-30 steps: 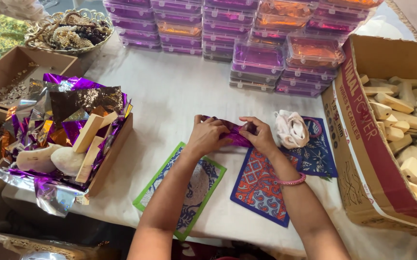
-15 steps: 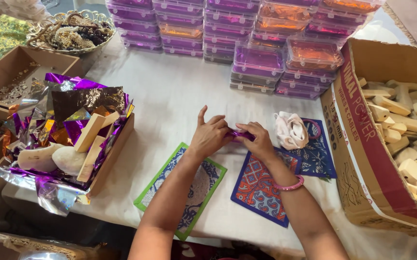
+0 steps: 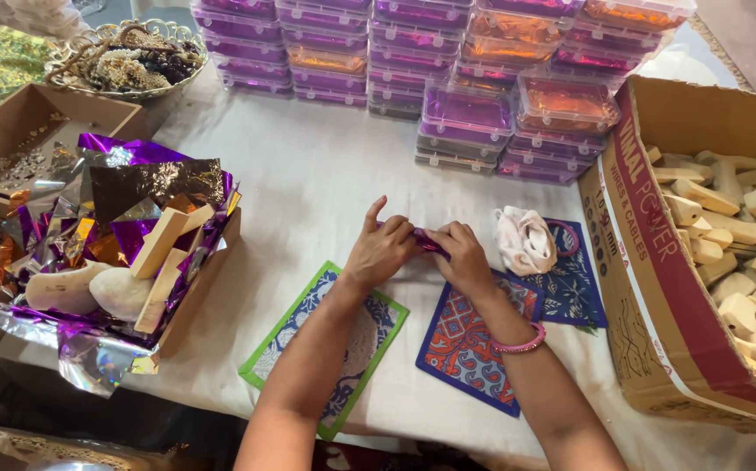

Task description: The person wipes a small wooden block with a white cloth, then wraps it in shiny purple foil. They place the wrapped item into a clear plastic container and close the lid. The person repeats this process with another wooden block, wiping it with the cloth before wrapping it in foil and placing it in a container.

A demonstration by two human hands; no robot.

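Note:
My left hand (image 3: pixel 380 250) and my right hand (image 3: pixel 458 254) meet over the white tablecloth (image 3: pixel 308 183), both pinching a small object wrapped in purple foil (image 3: pixel 426 240). Most of that object is hidden by my fingers. The left index finger sticks up. A pink bangle (image 3: pixel 518 344) circles my right wrist. Under my forearms lie a green-edged patterned mat (image 3: pixel 362 340) and a blue-edged red patterned mat (image 3: pixel 461 344).
A cream fabric bundle (image 3: pixel 524 242) rests on a dark blue mat (image 3: pixel 574 283). At right a cardboard box (image 3: pixel 657 288) holds several wooden pieces. At left a box (image 3: pixel 199 288) holds foil sheets and wooden pieces. Stacked clear lidded boxes (image 3: pixel 474 113) line the back.
My hands have stayed at the same spot, working the purple-wrapped piece; the left fingers that were spread half a second ago have closed in, leaving one finger raised.

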